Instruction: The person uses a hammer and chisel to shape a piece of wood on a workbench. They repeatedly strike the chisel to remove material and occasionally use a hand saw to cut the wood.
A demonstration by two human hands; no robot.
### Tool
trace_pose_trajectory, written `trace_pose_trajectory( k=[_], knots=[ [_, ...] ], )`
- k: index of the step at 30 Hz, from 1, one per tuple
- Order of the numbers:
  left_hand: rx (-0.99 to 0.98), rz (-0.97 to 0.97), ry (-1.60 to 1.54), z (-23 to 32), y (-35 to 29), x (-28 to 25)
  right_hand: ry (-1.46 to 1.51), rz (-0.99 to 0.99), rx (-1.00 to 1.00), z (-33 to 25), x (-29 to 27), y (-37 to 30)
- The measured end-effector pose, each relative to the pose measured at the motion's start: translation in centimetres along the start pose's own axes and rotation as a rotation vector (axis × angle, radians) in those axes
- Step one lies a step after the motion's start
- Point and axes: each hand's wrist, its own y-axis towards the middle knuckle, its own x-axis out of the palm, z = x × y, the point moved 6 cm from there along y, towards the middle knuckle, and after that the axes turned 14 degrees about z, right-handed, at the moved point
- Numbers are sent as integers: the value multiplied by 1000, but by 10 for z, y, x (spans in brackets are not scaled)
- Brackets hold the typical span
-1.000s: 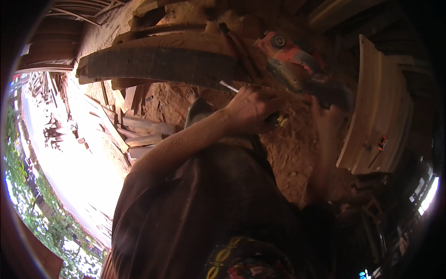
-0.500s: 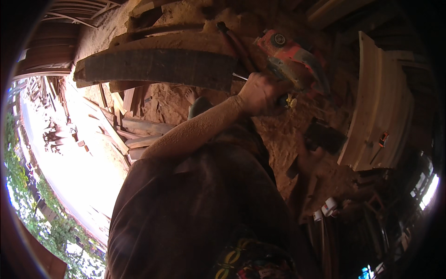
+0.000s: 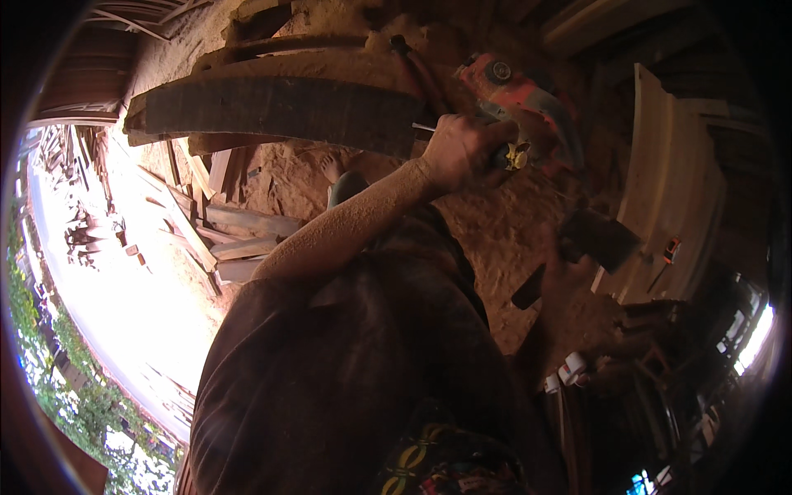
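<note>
My left hand (image 3: pixel 469 153) is closed around a slim tool. Its thin metal shaft (image 3: pixel 423 127) sticks out to the left, and a yellow end (image 3: pixel 517 155) shows on the other side; the grip hides the rest. Just beyond that hand is a red and grey power tool with a black round knob (image 3: pixel 498 72), which looks like an electric planer. In shadow to the right, my right hand (image 3: pixel 569 280) grips a dark rectangular block (image 3: pixel 600 239). A smaller dark piece (image 3: pixel 528 289) shows on that hand's other side; whether it belongs to the block I cannot tell.
A long dark curved timber (image 3: pixel 272 107) lies across the far left. On the right is a wide pale board (image 3: pixel 672 181) with an orange-handled screwdriver (image 3: pixel 672 250) on it. Wood offcuts (image 3: pixel 247 223) lie on the left, and sawdust covers the ground (image 3: pixel 487 239). White containers (image 3: pixel 571 367) stand lower right.
My right hand and the dark block have moved a little to the right. The left hand keeps its grip on the slim tool, and the whole view has shifted slightly.
</note>
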Motion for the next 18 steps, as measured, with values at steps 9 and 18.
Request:
trace_pose_trajectory(
  k=[9,18],
  knots=[
    [-91,70,-37,-8,6,-5,-62,264,-217,-84,-14,13],
    [-44,144,-67,-21,2,-2,-532,-110,309,-166,-29,35]
  ],
)
